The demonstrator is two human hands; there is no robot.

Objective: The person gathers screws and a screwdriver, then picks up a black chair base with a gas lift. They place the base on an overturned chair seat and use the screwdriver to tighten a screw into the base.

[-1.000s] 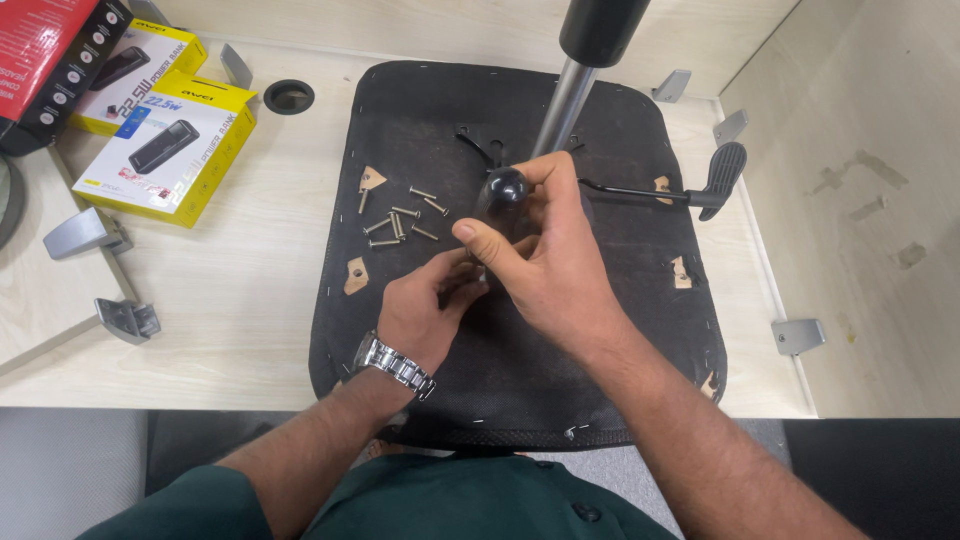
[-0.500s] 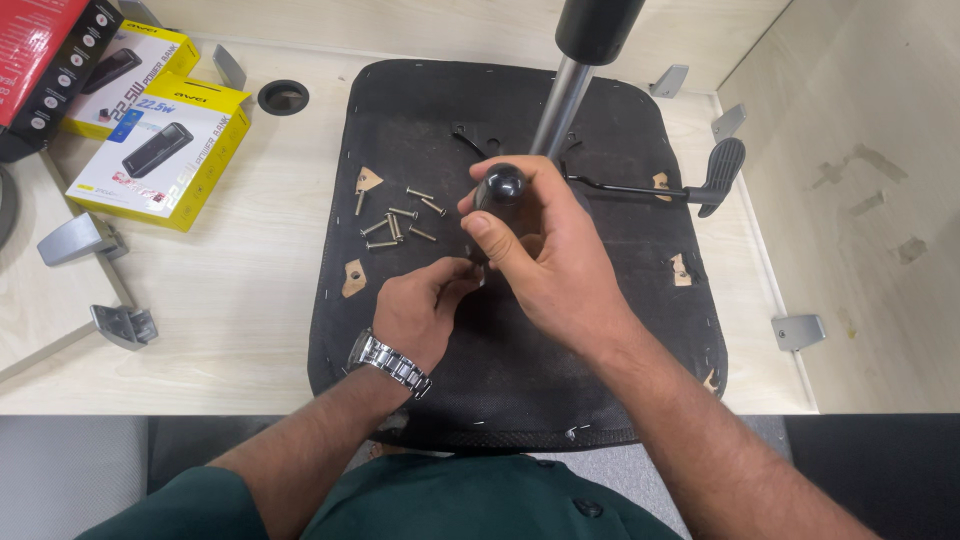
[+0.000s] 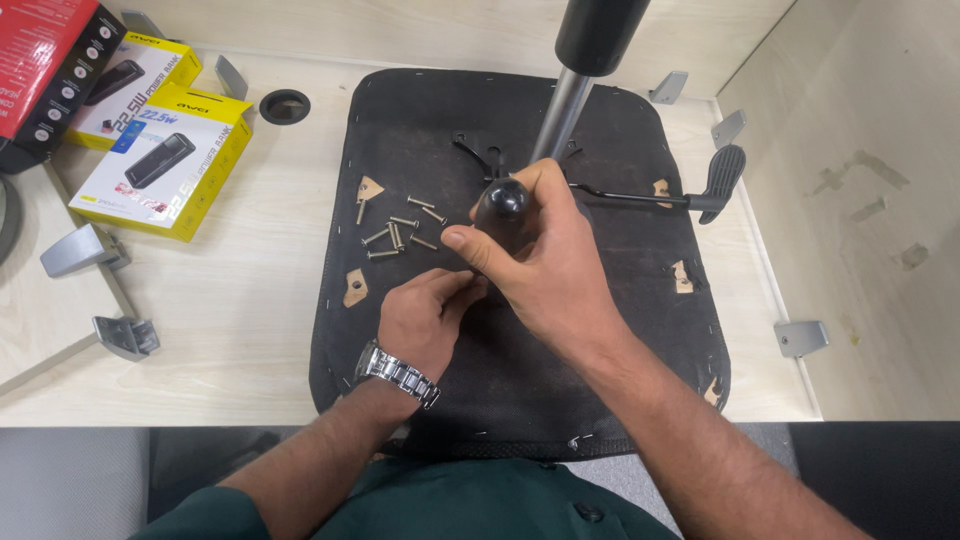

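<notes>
The right hand (image 3: 545,255) clenches a glossy black round knob (image 3: 500,203) over the matte black seat base (image 3: 420,150) on the pale wooden tabletop (image 3: 240,290), the left hand (image 3: 425,320) pinching beneath, near silvery screws (image 3: 398,232).

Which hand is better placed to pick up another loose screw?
Left, probably. The left hand is free and lies just below the loose screws; the right hand is closed around the black tool handle.
</notes>
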